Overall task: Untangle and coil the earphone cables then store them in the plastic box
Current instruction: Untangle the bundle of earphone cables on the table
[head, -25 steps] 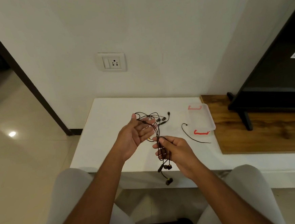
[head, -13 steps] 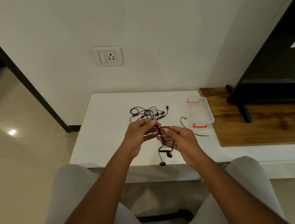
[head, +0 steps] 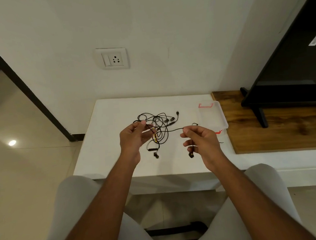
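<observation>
A tangle of black earphone cables (head: 160, 125) hangs between my hands above the white table (head: 111, 157). My left hand (head: 133, 138) pinches one strand at the tangle's left side, with a remote piece and an earbud (head: 156, 155) dangling below. My right hand (head: 200, 142) pinches a strand stretched out to the right; a second earbud (head: 191, 154) hangs under it. The clear plastic box (head: 220, 115) with red clips stands on the table's right edge, just beyond my right hand. Part of the tangle rests on the table behind my hands.
A wooden shelf (head: 279, 129) adjoins the table on the right and carries a black TV stand (head: 262, 109). A wall socket (head: 113, 59) sits above the table. My knees are under the table's near edge.
My hands were close together on the cable; they have drawn apart, the right one going right, stretching a strand between them and spreading the tangle.
</observation>
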Demonstrator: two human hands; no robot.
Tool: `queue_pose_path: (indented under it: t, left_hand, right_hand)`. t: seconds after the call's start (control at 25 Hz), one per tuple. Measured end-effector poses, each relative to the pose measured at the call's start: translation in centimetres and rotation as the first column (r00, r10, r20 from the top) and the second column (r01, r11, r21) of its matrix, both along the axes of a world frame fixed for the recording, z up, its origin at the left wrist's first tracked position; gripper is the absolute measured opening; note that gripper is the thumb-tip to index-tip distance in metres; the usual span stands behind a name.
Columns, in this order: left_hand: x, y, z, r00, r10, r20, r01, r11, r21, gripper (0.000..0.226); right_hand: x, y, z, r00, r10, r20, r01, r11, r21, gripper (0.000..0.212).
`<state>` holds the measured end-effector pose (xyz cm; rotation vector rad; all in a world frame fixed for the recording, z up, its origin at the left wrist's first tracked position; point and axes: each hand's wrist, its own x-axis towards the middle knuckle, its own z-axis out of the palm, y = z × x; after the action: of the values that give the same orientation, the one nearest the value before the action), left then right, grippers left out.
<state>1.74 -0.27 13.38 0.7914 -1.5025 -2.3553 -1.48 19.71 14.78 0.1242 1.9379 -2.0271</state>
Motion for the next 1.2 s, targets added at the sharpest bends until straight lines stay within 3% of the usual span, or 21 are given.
queue_pose_path:
  t: [0.2,0.52,0.6,0.68,0.84,1.0,1.2]
  left_hand:
    - [-0.1,-0.9,-0.1,0.997,0.075,-0.008,-0.075,0.997,0.002,0.019]
    - [-0.2,0.2,-0.8,0.996,0.094,0.006,-0.088,0.952,-0.292,0.025]
    - [-0.3,0.7,-0.8,0.998,0.059,0.005,-0.055,0.953,-0.298,0.024]
    - [-0.1,1.3,-0.5,1.0,-0.006,-0.008,0.004,0.976,-0.218,0.023]
    - [0.2,1.8,-0.1,0.996,-0.075,0.042,0.081,0.977,-0.198,0.019]
    - [0.2,1.9,-0.1,0.996,-0.068,0.058,0.077,0.981,-0.176,0.025]
    - [0.2,2.1,-0.1,0.995,-0.078,0.059,0.085,0.988,-0.132,0.032]
  right_hand:
    - [-0.4,0.5,0.1,0.996,-0.092,0.013,0.093,0.993,-0.078,0.011]
    - [-0.6,0.5,0.0,0.995,-0.087,0.056,0.094,0.984,-0.152,0.01]
    - [-0.5,0.4,0.0,0.996,-0.07,0.048,0.076,0.987,-0.144,0.012]
    - [-0.3,0.2,0.1,0.998,-0.052,0.031,0.056,0.992,-0.112,0.013]
    - [0.1,-0.2,0.2,0.999,-0.031,-0.043,0.031,0.999,-0.013,0.014]
    - [0.9,-0.9,0.6,0.977,0.032,-0.212,0.002,0.987,0.158,0.001]
    - [2.1,-2.5,0.1,0.889,0.186,-0.418,-0.063,0.955,0.291,0.005]
